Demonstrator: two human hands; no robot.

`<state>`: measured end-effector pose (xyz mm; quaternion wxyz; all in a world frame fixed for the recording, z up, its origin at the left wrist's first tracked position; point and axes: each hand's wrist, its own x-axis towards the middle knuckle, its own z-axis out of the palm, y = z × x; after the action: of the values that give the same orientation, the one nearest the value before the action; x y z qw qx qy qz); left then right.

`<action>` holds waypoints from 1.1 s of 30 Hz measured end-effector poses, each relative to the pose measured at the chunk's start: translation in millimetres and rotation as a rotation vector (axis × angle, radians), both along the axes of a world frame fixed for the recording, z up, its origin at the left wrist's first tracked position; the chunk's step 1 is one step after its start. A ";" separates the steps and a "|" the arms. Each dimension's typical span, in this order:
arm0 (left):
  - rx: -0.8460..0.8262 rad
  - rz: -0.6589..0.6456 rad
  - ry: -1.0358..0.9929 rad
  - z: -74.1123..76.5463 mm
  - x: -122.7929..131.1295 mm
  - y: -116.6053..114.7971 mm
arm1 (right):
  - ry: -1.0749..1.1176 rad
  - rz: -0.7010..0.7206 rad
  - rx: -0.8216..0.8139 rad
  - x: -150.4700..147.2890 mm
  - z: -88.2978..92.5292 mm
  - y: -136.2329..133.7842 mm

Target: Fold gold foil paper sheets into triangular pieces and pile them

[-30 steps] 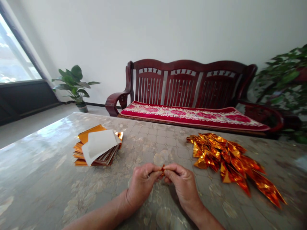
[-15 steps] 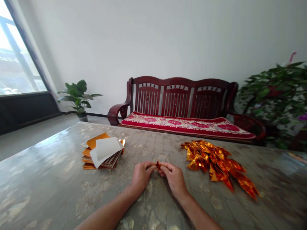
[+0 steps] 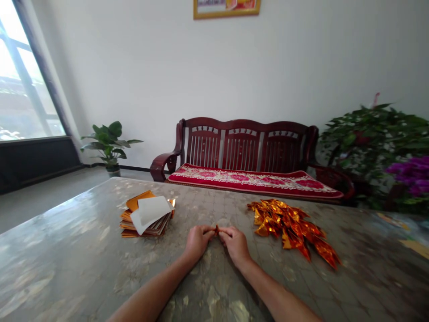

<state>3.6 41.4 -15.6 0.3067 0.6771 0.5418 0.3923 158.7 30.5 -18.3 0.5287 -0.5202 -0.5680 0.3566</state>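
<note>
Between my two hands is a small piece of shiny orange-gold foil paper (image 3: 216,230), mostly covered by the fingers. My left hand (image 3: 197,241) pinches its left side and my right hand (image 3: 236,243) pinches its right side, both low over the table. To the left lies a stack of foil paper sheets (image 3: 127,226), with white sheets (image 3: 154,210) uppermost, fanned unevenly. On the right is a heap of folded orange-gold foil pieces (image 3: 291,226), pointed and overlapping. The exact fold of the held piece cannot be made out.
The table (image 3: 83,259) has a glossy patterned cover. Clear plastic with a yellowish piece (image 3: 415,247) lies at its right edge. Beyond stand a wooden bench (image 3: 241,152) with a red cushion (image 3: 254,180), a potted plant (image 3: 109,145) and leafy plants (image 3: 372,138).
The camera view has tilted up and shifted slightly right, bringing a picture frame into sight. Both hands keep their pinch on the foil paper, with the fingers slightly shifted.
</note>
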 end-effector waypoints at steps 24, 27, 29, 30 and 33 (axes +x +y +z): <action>0.023 -0.049 0.033 -0.1 -4.3 -1.2 | 0.055 -0.030 -0.107 -6.4 -1.8 -0.2; 0.053 -0.043 0.052 -0.5 -3.6 -4.9 | 0.055 -0.007 -0.103 -5.6 -2.4 -0.9; 0.066 -0.040 0.060 -0.8 -3.0 -6.7 | 0.059 0.004 -0.101 -5.1 -2.9 -1.1; 0.071 -0.038 0.063 -0.8 -2.7 -7.3 | 0.062 0.009 -0.101 -5.0 -3.1 -1.2; 0.083 -0.032 0.069 -0.7 -1.4 -8.4 | 0.072 0.023 -0.097 -4.7 -2.7 -1.4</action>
<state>2.2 32.9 -16.2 0.2658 0.7109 0.5243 0.3861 154.1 29.1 -21.0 0.5188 -0.5256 -0.5365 0.4083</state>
